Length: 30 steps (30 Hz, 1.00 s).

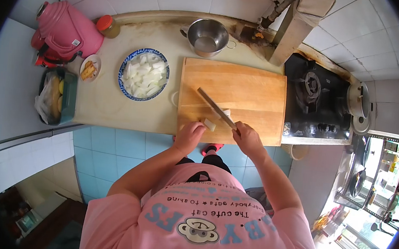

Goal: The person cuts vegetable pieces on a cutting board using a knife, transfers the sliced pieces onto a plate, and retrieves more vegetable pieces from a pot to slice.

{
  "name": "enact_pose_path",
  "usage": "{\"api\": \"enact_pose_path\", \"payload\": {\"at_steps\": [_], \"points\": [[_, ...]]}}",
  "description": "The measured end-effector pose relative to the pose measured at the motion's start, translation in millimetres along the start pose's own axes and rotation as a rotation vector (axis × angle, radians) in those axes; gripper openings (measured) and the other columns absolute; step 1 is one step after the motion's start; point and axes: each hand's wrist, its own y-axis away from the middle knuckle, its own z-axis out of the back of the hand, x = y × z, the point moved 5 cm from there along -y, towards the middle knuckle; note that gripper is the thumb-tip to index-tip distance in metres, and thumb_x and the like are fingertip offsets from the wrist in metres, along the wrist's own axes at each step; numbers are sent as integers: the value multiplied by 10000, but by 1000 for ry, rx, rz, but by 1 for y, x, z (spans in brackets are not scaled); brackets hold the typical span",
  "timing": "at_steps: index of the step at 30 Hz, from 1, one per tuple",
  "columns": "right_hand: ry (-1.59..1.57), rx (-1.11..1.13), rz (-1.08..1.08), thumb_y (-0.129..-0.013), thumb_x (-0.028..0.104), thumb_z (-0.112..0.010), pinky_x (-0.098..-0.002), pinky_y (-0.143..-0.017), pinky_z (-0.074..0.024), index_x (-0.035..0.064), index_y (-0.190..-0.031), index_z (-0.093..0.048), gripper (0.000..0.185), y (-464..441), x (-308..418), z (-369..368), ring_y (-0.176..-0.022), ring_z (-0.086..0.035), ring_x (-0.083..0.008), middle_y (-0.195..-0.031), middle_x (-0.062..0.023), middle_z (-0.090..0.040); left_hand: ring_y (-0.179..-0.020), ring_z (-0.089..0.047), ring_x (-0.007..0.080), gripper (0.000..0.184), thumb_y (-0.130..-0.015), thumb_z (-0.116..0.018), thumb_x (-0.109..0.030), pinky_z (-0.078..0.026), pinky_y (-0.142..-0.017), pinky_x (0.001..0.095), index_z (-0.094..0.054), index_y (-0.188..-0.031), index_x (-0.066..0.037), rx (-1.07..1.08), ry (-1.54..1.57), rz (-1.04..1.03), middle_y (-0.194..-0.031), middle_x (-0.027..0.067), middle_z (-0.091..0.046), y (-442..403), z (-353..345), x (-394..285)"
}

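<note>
On the wooden cutting board [241, 83], my right hand [248, 137] is wrapped round the handle of a knife [216, 108], whose blade points up and to the left. A small white piece [227, 112] lies against the far side of the blade. My left hand [191, 135] rests at the board's near left edge, its fingers pinching a pale white chunk [209, 124]. Left of the board stands a blue-rimmed plate [121, 72] heaped with white chopped pieces [144, 74].
A metal pot [207, 39] stands behind the board. The black gas stove [320, 102] adjoins it on the right. Farther left are a small dish [90, 68], a red-lidded jar [108, 26], a pink thermos [70, 30] and a green bin [69, 96].
</note>
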Motion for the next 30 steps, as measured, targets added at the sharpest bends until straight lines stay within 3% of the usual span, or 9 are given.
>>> {"api": "enact_pose_path", "payload": {"at_steps": [3, 13, 24, 30], "points": [[-43, -66, -48, -927, 183, -631, -486, -676, -516, 25, -994, -559, 186, 0, -10, 10, -748, -641, -416, -821, -205, -648, -932, -627, 292, 154, -847, -636, -90, -519, -803, 403, -659, -998, -71, 30, 16, -56, -1042, 66, -638, 1, -4, -2], [-98, 30, -62, -923, 184, -636, -472, -677, -513, 31, -1006, -563, 189, 15, -7, 7, -762, -642, -386, -820, -170, -639, -1013, -605, 282, 184, -863, -589, -100, -503, -847, 408, -650, -1035, -82, 113, -43, -116, -1092, 53, -613, -22, -17, -12], [-133, 137, -54, -921, 188, -629, -479, -701, -524, 41, -1014, -570, 183, 20, -6, -12, -793, -653, -397, -854, -184, -656, -966, -606, 296, 162, -854, -611, -92, -510, -866, 401, -677, -1002, -84, 111, -39, -124, -1061, 69, -624, -23, -17, 6], [-1, 57, 38, -925, 204, -638, -483, -698, -546, 63, -1051, -592, 195, 19, 16, -12, -795, -663, -399, -893, -182, -663, -957, -619, 263, 164, -849, -618, -108, -538, -821, 386, -674, -1002, -93, 85, -53, -181, -1040, 52, -611, -17, -15, -3]]}}
